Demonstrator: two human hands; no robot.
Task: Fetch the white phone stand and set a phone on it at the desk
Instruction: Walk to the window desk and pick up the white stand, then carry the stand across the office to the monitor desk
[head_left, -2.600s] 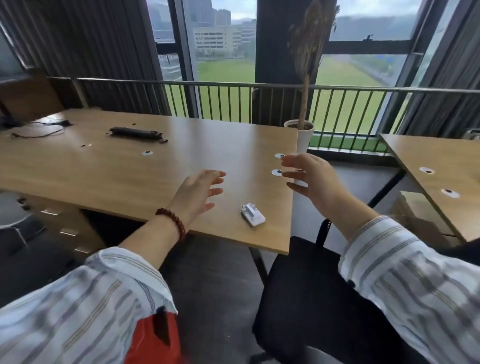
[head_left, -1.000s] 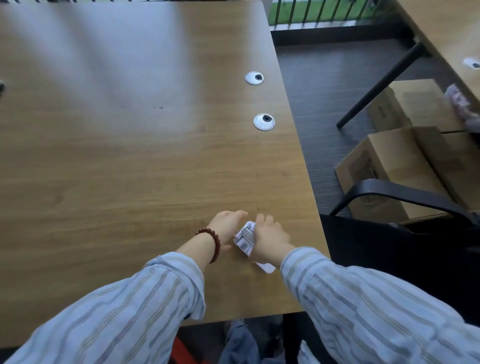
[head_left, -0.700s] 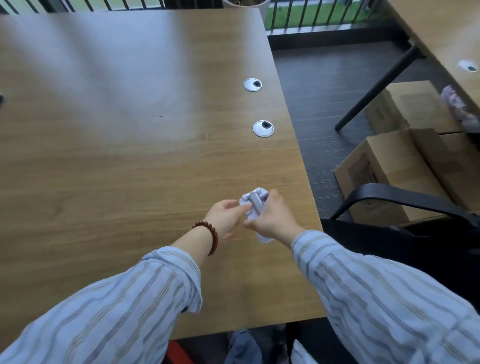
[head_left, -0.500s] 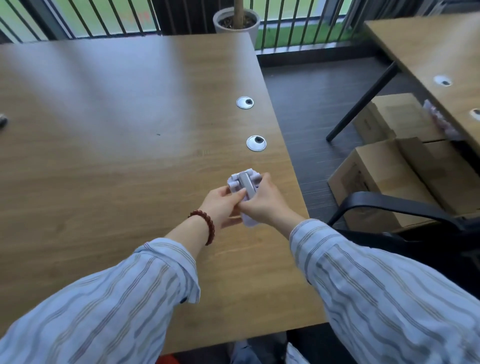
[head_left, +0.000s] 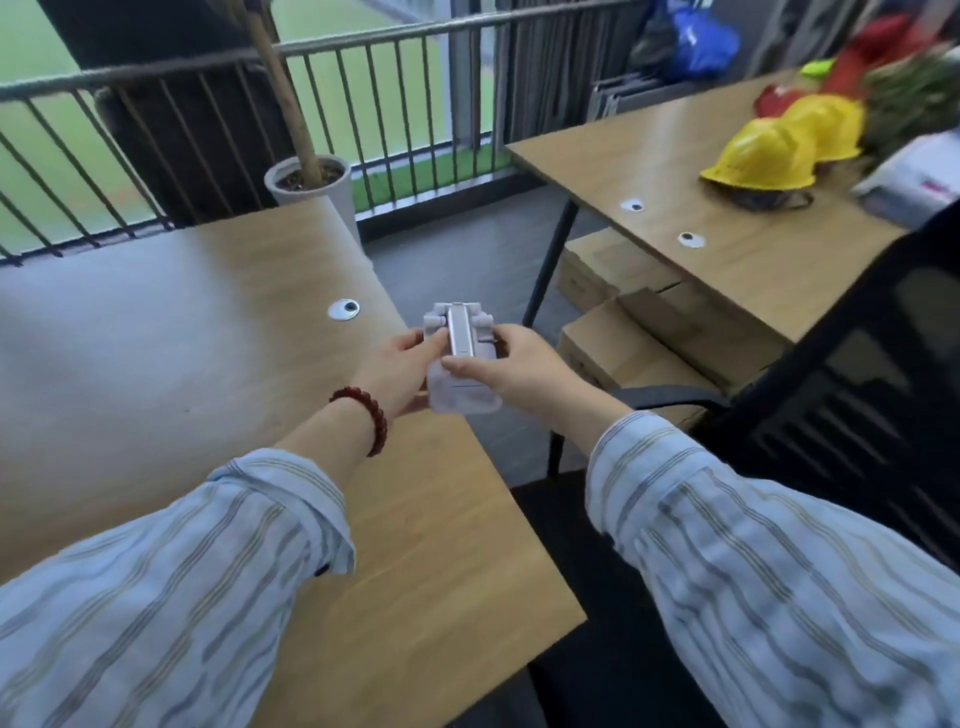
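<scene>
No readable writing on white phone stand (head_left: 462, 358). Our left hand (head_left: 400, 371) and right hand (head_left: 514, 371) both closed around it, folded, lifted clear over right edge of desk (head_left: 182, 374). Open floor gap toward second desk (head_left: 727, 223); boxes (head_left: 639, 322) beneath.

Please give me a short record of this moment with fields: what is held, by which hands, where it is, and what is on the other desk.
held item: white phone stand, folded
left hand: grips the stand's left side
right hand: grips its right side, thumb on top
position: lifted off the near desk, over its right edge
phone: none visible
other desk: two yellow hard hats
under the other desk: cardboard boxes
</scene>
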